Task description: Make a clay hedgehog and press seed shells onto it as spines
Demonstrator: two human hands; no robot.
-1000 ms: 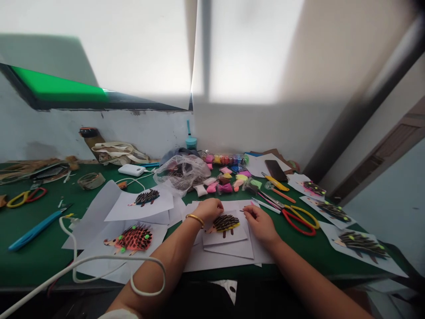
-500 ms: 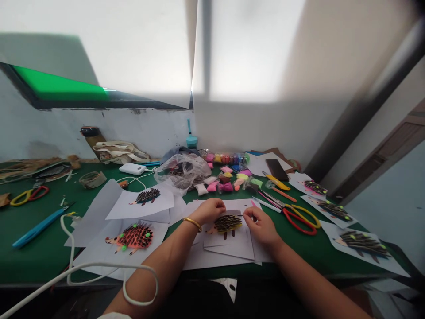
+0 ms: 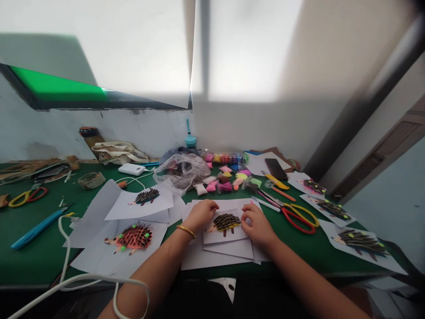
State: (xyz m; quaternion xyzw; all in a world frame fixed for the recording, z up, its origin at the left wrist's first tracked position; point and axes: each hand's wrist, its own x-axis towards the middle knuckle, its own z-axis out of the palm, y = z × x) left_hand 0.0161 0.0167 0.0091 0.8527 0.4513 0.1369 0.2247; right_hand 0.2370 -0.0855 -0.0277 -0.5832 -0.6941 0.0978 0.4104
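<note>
A hedgehog picture (image 3: pixel 226 221) with dark raised spines, a yellow edge below them and brown legs lies in front of me on larger white paper (image 3: pixel 195 259). My left hand (image 3: pixel 202 214) hovers at its upper left, fingers bent and slightly apart, holding nothing visible; a gold bracelet (image 3: pixel 186 231) circles that wrist. At the sheet's right edge is my right hand (image 3: pixel 257 223), its thumb and curled fingers against the paper. The exact contact there is partly hidden. To the left lie a red-and-black hedgehog picture (image 3: pixel 133 237) and a dark hedgehog picture (image 3: pixel 147 196).
Red-and-yellow scissors (image 3: pixel 300 217) and a yellow cutter (image 3: pixel 276 182) lie right of my hands. Colourful clay packets (image 3: pixel 226 179) and a clear plastic bag (image 3: pixel 182 170) sit behind. A white cable (image 3: pixel 66 248) loops at the left. More hedgehog pictures (image 3: pixel 360 243) line the right edge.
The dark sliver at my right fingertips no longer shows. My left hand has shifted slightly left, off the spines. The hedgehog sheet sits at a different tilt, its lower right edge higher.
</note>
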